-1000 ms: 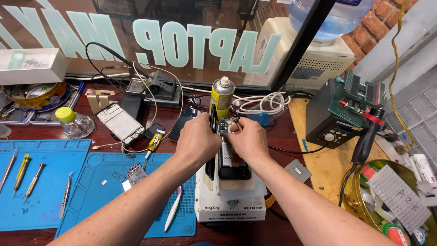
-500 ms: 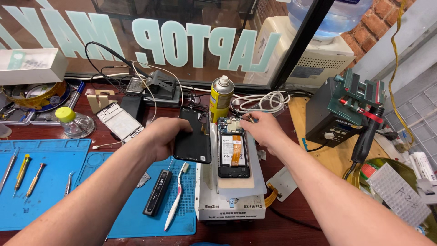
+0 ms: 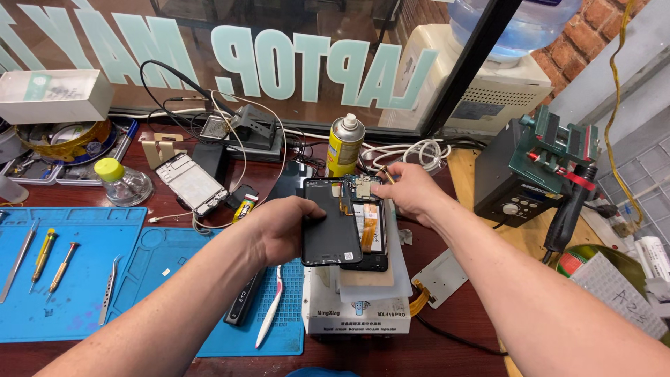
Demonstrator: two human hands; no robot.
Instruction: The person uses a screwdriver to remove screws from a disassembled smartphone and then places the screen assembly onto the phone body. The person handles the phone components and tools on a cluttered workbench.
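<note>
Left hand [image 3: 279, 230] clamped on a black back cover [image 3: 331, 222], thumb underneath, fingers curled over the left edge, panel held nearly flat just left of the phone [image 3: 368, 227] and overlapping its left side. Right hand [image 3: 412, 192] resting at the phone's top right corner, fingers pinched loosely there; whether anything small sits between them, cannot tell. Phone lying open, face down, on a pale pad atop the white heater box [image 3: 357, 314], with gold flex and board parts exposed.

Cover probably light, thin, somewhat springy: best held by the long edges, as now, never bent across the middle. Phone likely fragile with ribbons bare; safest grip on the frame sides, clear of the orange flex.

Behind the phone, a yellow spray can [image 3: 345, 145]. Left of the phone, a white toothbrush [image 3: 271, 307] and a dark bar-shaped tool [image 3: 241, 307] on the blue mat [image 3: 167, 272]; further left, screwdrivers [image 3: 43, 255] and tweezers [image 3: 108, 293]. Far left behind, a bare phone frame [image 3: 190, 183] and a small green-capped bottle [image 3: 122, 181]. Right of the phone, a green vise [image 3: 555, 150] on a grey station.
</note>
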